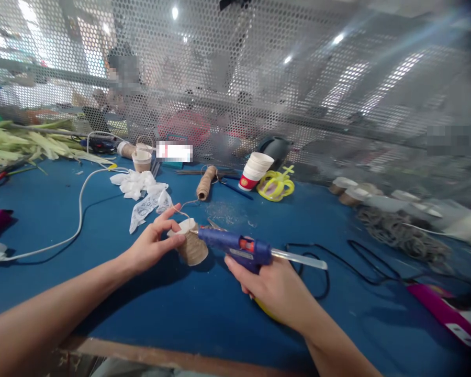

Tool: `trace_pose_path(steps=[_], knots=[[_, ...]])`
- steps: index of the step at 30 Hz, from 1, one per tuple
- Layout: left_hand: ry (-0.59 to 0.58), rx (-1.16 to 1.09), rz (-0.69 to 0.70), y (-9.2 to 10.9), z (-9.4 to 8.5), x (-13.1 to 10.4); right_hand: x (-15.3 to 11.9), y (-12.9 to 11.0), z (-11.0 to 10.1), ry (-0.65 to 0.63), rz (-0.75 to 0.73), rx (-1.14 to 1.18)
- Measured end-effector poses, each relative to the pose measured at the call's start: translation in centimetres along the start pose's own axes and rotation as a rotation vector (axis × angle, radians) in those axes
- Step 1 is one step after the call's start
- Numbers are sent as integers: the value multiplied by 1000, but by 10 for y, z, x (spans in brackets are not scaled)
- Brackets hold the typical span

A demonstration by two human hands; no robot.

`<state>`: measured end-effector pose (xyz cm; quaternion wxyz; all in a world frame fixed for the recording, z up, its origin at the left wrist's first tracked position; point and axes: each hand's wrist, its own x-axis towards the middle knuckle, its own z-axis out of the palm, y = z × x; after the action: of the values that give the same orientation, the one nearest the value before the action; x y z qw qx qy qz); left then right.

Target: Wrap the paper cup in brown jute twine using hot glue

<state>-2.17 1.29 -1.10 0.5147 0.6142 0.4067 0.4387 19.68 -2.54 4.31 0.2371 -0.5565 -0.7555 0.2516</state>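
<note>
My left hand (155, 242) holds a small paper cup (194, 248) tilted on its side, its lower part wrapped in brown twine. A blue glue gun (230, 245) is gripped in my right hand (272, 285), with a clear glue stick (300, 258) out of its back. The nozzle meets the cup near the edge of the twine. From the cup a strand of twine runs past my left fingers to a twine spool (206, 183) lying behind. Scissors, partly hidden by the glue gun, lie just behind it.
Stacked paper cups (255, 172) and a yellow crown-shaped item (275, 185) stand behind. White crumpled plastic (151, 196) lies back left. A white cable (81, 209) crosses the left side; a black cable (361, 262) loops at right. A perforated metal screen (220, 78) borders the table (172, 319).
</note>
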Motion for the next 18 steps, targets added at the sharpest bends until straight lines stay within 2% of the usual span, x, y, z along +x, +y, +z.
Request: trace_pose_path(steps=[6,18], knots=[[-20,44,23,1,0,-1,0,1,2,46,-102,-22],[-37,50,55,-1,-1,-1,1,-1,0,65,-141,-59]])
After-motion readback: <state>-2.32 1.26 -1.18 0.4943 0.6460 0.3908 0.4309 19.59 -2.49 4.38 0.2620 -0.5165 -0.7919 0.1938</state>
